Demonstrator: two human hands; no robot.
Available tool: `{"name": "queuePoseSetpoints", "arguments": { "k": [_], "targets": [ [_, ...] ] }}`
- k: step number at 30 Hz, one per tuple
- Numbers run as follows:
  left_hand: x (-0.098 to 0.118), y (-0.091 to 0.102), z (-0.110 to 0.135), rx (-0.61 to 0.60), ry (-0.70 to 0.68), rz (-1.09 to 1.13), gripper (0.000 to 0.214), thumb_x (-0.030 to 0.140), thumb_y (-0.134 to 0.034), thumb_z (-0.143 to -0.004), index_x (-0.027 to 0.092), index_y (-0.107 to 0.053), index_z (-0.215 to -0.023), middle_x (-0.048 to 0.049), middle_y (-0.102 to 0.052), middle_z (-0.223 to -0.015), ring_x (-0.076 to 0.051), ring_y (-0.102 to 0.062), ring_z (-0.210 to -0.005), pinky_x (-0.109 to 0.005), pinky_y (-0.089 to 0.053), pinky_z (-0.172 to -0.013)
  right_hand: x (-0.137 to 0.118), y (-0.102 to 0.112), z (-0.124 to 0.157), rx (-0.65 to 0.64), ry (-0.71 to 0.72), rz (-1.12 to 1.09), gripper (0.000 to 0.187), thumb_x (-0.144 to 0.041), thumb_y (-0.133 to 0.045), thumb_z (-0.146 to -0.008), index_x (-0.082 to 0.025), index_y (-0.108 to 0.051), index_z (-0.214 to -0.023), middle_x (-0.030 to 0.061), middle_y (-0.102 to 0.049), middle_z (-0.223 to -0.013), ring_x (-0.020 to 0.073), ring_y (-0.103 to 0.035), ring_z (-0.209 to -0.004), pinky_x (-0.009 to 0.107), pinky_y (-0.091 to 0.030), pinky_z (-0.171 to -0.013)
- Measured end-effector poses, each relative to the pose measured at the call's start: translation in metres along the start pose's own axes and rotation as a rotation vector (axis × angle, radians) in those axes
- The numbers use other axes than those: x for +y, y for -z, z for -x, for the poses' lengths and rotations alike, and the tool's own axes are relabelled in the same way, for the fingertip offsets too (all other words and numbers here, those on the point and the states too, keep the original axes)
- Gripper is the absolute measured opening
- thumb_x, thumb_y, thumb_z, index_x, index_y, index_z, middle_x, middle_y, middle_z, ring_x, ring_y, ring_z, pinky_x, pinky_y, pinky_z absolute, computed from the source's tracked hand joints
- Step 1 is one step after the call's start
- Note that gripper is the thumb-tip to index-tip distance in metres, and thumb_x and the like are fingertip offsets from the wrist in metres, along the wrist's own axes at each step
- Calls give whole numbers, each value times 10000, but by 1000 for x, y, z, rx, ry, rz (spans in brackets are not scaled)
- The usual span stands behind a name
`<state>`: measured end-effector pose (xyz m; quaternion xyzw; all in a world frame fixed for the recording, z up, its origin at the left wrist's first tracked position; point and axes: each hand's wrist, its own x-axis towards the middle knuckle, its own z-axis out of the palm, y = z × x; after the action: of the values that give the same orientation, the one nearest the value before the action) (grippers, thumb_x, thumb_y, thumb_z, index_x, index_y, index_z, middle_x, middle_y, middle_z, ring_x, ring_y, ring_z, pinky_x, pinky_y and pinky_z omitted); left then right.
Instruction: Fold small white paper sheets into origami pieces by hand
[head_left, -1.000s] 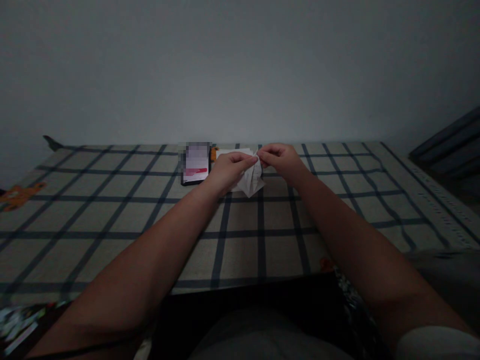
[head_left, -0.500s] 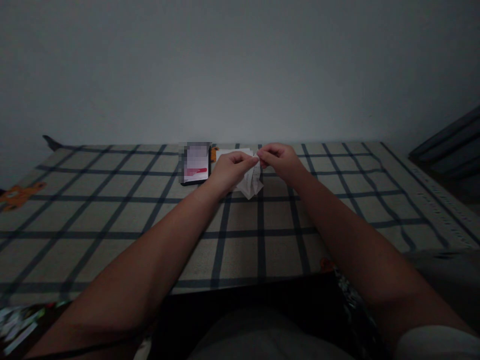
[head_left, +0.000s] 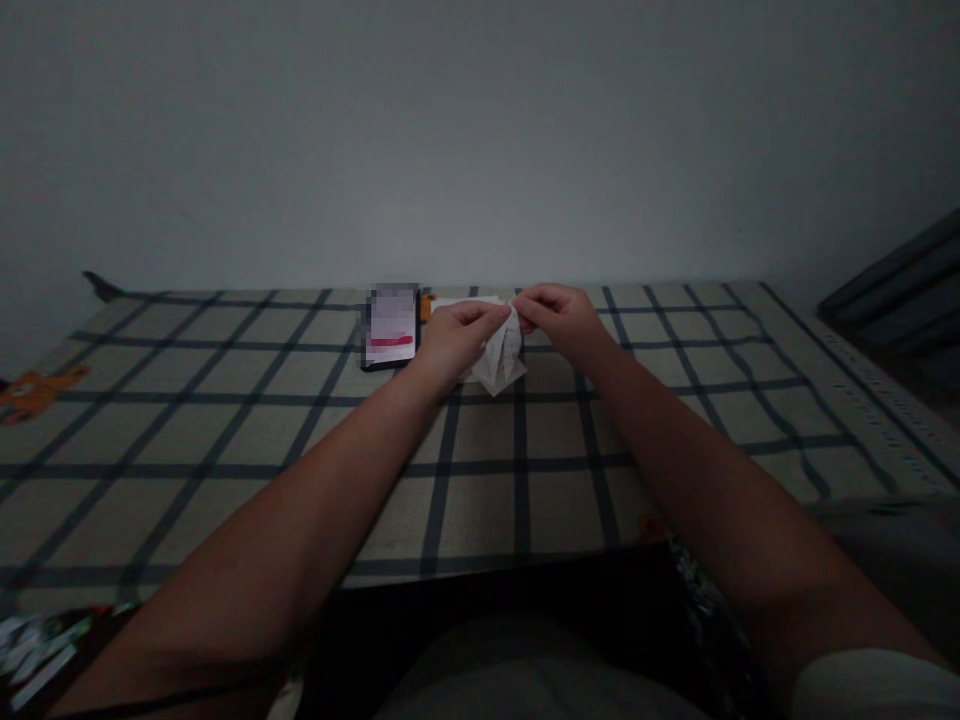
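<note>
A white tissue (head_left: 501,362), gathered at its top and hanging in folds, is pinched between my two hands above the table. My left hand (head_left: 459,335) is closed on its upper left side, thumb pointing right. From the other side my right hand (head_left: 559,312) pinches the gathered top with thumb and fingertips. The fingertips of both hands nearly meet there. Behind my left hand, more flat white paper or tissue (head_left: 466,301) lies on the cloth, partly hidden.
A tablet or phone (head_left: 393,328) with a lit, partly blurred screen lies left of my left hand. A checked tablecloth (head_left: 300,520) with orange bear figures (head_left: 43,393) covers the table, which meets a plain wall (head_left: 480,140). Dark slatted furniture (head_left: 900,265) stands at the right.
My left hand has shifted very slightly left, and the tissue's gathered top shows a little more between the fingertips. My right hand keeps its pinch.
</note>
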<state>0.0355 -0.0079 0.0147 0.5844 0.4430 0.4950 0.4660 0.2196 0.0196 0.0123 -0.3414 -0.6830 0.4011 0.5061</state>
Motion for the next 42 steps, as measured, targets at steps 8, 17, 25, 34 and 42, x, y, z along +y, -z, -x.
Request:
{"name": "queuePoseSetpoints", "arguments": {
  "k": [8, 17, 25, 34, 42],
  "targets": [
    [5, 0, 0, 57, -44, -99, 357, 542, -793, -762, 205, -710, -677, -16, -619, -600, -165, -574, -662, -275, -398, -566, -10, 0, 2, -19, -14, 63, 305, -476, -752, -825, -181, -726, -753, 8, -658, -700, 141, -572, -695, 296, -475, -667],
    [0, 1, -2, 59, -20, -77, 402, 584, -787, -745, 187, -778, -811, -38, -690, -693, -166, -580, -673, -262, -374, -557, -2, -1, -1, -6, -91, -46, 319, -462, -832, -723, -178, -766, -853, 1, -681, -708, 131, -592, -665, 285, -523, -647],
    [-5, 3, -5, 62, -77, -110, 353, 549, -772, -771, 196, -777, -774, -42, -713, -712, -185, -626, -730, -265, -435, -590, -2, 0, -3, 10, -129, -44, 309, -428, -864, -692, -170, -768, -833, 4, -692, -705, 125, -599, -658, 277, -538, -645],
    [-3, 4, -5, 58, -80, -157, 302, 502, -757, -771, 203, -773, -735, -52, -720, -712, -195, -644, -718, -283, -455, -595, 4, 3, -3, -16, -90, -2, 308, -485, -807, -797, -180, -768, -820, 29, -733, -758, 143, -647, -712, 280, -555, -683],
    [-3, 9, -6, -4, -173, -341, 275, 436, -678, -838, 206, -801, -752, -41, -748, -763, -185, -651, -739, -270, -442, -622, 2, 5, -1, -42, -79, 35, 252, -434, -753, -832, -183, -766, -810, 27, -731, -747, 154, -653, -721, 295, -540, -689]
  ]
}}
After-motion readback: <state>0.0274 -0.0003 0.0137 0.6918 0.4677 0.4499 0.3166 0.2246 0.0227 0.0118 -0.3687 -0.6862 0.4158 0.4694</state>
